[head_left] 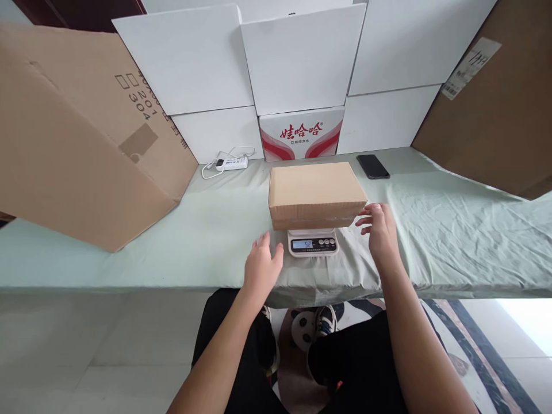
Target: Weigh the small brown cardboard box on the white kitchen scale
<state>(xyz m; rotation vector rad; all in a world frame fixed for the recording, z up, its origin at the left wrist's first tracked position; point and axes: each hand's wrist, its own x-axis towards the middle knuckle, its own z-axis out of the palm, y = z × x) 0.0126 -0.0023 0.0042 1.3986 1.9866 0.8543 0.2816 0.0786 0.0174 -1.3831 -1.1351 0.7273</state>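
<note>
Shallow cardboard box: the brown box lies flat on a white digital scale, near the surface's front edge, overhanging the weighing platform; centred like this, its load probably bears on the platform alone.
Scale panel: sticks out toward the front edge, presumably so that the lit display, which seems to show 52, can be read past the box.
Left hand: the left hand is spread, thumb apart from fingers, holding nothing, just before the box's left front corner.
Right hand: the right hand is loosely curled with nothing gripped, fingertips at the box's right front corner; whether they touch it cannot be told.
Both hands: flanking the box without clasping it, which likely leaves the reading undisturbed.
Black smartphone: the phone lies near the surface's back edge, right of the box.
White corded device: the device lies by the back edge, left of the box.
Wahaha water carton: the carton stands along the back edge among white panels, apparently as a screen.
Large brown cartons: one leans in at the left end, another at the right, seemingly closing the sides.
Green cloth: the cloth covers the surface, wrinkled toward the right.
</note>
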